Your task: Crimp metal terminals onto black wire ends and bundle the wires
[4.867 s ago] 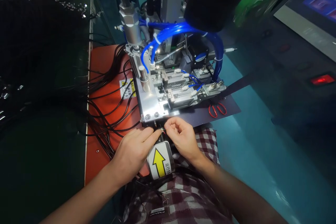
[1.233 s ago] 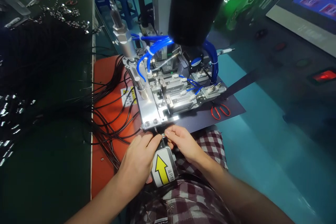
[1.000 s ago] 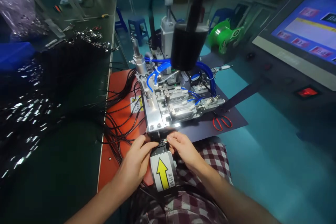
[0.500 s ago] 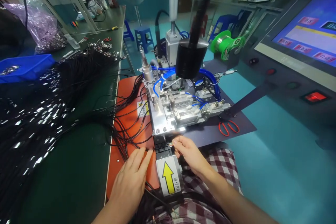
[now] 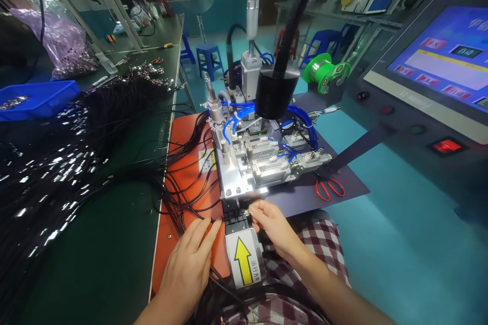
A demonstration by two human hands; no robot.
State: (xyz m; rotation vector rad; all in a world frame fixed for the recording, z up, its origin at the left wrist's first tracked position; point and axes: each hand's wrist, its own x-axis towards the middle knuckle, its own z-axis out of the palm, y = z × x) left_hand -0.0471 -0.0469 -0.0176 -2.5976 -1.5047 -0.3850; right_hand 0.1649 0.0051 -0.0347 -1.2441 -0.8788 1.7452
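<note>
A black cable (image 5: 215, 220) lies across the black fixture (image 5: 235, 224) at the front of the metal machine (image 5: 267, 162). My left hand (image 5: 192, 254) presses on the cable at the fixture's left side, its fingertips on the orange plate (image 5: 183, 132). At the right side of the fixture, my right hand (image 5: 269, 221) pinches the cable's thin wire ends between thumb and forefinger. Below the fixture is a white cover with a yellow arrow (image 5: 243, 259).
Many black cables (image 5: 114, 177) run from the green bench (image 5: 95, 264) over the plate. Red-handled scissors (image 5: 330, 189) rest on the dark board at right. A blue tray (image 5: 41, 104), a green spool (image 5: 322, 73), a hanging black cylinder (image 5: 276, 91) and a screen (image 5: 446, 56) are around.
The view has shifted slightly, and the screen sits a little farther left. Both hands stay at the fixture, with hardly any movement.
</note>
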